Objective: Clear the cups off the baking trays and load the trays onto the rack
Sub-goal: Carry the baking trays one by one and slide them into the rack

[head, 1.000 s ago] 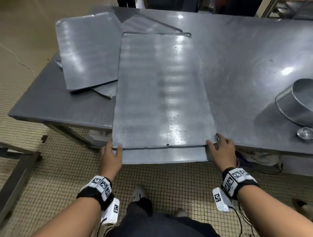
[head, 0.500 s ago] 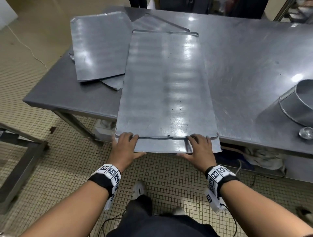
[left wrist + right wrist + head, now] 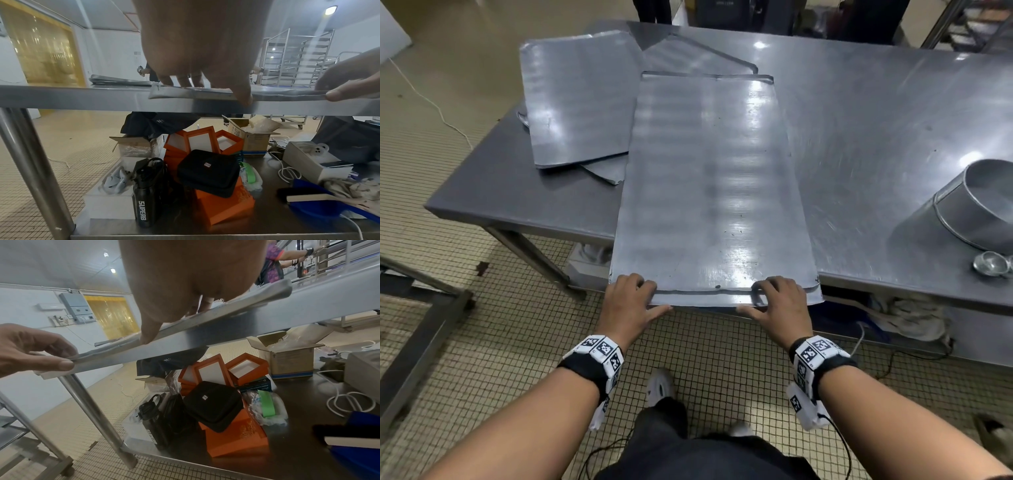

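Two flat grey baking trays lie stacked at the table's front edge, the top tray (image 3: 709, 192) over the lower tray (image 3: 705, 300), whose lip juts out toward me. My left hand (image 3: 633, 294) grips the stack's near edge left of centre, fingers on top and thumb along the front. My right hand (image 3: 777, 299) grips the same edge right of centre. The left wrist view shows the left hand (image 3: 205, 78) pinching the tray edge (image 3: 185, 94). In the right wrist view the right hand (image 3: 174, 305) does likewise. No cup stands on these trays.
More trays (image 3: 578, 99) lie overlapped at the table's (image 3: 876, 137) back left. A large metal tub (image 3: 976, 205) and a small metal cup (image 3: 991, 263) sit at the right. A tray rack (image 3: 298, 56) stands beyond the table. Boxes and bags (image 3: 205, 170) fill the lower shelf.
Both hands slid inward from the stack's near corners along its front edge and now grip it closer to the centre. The trays have hardly moved.
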